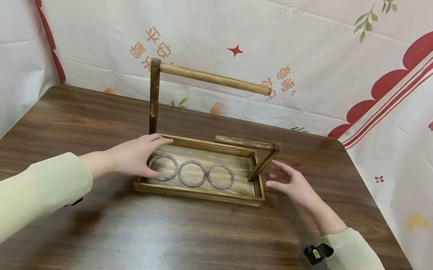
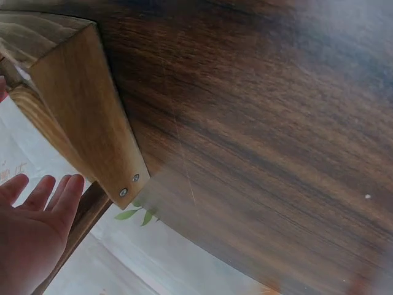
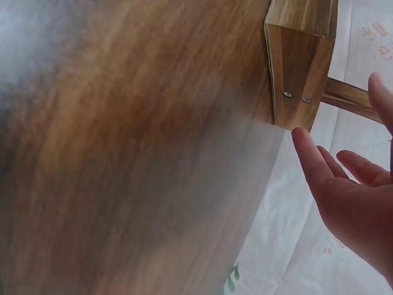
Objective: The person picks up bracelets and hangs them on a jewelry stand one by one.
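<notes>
A shallow wooden tray stands on the table, with a tall post and long bar at its left. At its right rises a shorter post with a lower bar. Three translucent rings lie in a row inside: left ring, middle ring, right ring. My left hand reaches over the tray's left end, thumb overlapping the left ring, fingers spread. Just outside the right end is my right hand, fingers relaxed, holding nothing. Both wrist views show screwed tray ends.
The dark wood-grain table extends around the tray. Behind it and at both sides hangs a white printed cloth with red scalloped edging. A black strap device is on the right sleeve.
</notes>
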Tool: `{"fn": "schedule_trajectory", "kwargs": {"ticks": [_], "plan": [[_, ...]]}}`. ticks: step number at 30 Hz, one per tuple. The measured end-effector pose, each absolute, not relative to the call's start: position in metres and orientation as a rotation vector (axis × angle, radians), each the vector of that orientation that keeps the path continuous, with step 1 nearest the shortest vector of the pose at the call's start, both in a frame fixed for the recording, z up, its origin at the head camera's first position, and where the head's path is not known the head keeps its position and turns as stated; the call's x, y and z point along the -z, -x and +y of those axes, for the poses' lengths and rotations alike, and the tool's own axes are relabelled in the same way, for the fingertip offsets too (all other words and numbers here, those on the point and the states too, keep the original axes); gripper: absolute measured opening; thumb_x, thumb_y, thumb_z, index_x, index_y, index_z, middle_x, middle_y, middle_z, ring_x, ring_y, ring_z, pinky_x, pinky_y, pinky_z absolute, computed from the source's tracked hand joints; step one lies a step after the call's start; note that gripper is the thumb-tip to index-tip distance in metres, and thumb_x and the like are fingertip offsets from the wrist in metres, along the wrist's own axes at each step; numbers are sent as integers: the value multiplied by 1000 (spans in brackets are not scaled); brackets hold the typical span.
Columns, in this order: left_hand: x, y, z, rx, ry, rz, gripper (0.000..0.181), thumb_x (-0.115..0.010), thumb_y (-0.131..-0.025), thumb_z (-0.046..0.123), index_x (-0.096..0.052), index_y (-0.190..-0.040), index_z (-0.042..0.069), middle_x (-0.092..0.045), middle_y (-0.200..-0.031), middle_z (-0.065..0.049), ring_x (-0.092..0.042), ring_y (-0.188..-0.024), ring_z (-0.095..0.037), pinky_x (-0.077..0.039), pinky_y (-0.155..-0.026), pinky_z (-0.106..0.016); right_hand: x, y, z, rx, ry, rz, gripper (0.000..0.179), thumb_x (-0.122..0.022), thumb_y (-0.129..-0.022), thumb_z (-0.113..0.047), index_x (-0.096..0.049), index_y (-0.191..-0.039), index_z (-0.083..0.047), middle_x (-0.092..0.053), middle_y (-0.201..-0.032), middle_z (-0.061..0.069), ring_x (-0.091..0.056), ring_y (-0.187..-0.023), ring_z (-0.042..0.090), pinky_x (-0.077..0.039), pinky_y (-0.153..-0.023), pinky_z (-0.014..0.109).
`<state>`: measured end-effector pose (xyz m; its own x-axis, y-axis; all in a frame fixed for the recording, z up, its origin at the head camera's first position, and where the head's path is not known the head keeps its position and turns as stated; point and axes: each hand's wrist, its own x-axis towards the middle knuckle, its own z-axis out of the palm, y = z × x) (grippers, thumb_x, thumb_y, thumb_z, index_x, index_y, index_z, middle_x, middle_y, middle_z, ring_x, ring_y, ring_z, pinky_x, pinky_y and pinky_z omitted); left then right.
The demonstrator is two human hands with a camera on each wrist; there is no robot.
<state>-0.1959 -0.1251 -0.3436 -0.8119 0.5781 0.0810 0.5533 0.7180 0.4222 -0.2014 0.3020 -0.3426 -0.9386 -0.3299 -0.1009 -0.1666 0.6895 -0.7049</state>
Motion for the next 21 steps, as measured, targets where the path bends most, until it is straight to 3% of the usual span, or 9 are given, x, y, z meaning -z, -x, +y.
{"fn": "schedule_trajectory", "kwargs": {"ticks": [6, 21], "plan": [[346, 198, -122, -576, -908, 2832, 86, -77, -73, 35, -36, -142, 4, -44, -137, -19, -44, -125, -38, -41, -100, -50, 350, 200, 300, 1113, 374, 2639, 67, -65, -88, -16, -32, -142, 6, -46, -134, 29, -52, -117, 41, -49, -87, 29], [353, 203, -105, -342, -948, 2814, 82, -75, -75, 35, -37, -141, 4, -48, -131, -19, -51, -117, -35, -48, -90, -45, 357, 196, 294, 1106, 353, 2570, 70, -65, -87, -20, -31, -142, 6, -54, -126, 29, -53, -116, 39, -49, -87, 32]]}}
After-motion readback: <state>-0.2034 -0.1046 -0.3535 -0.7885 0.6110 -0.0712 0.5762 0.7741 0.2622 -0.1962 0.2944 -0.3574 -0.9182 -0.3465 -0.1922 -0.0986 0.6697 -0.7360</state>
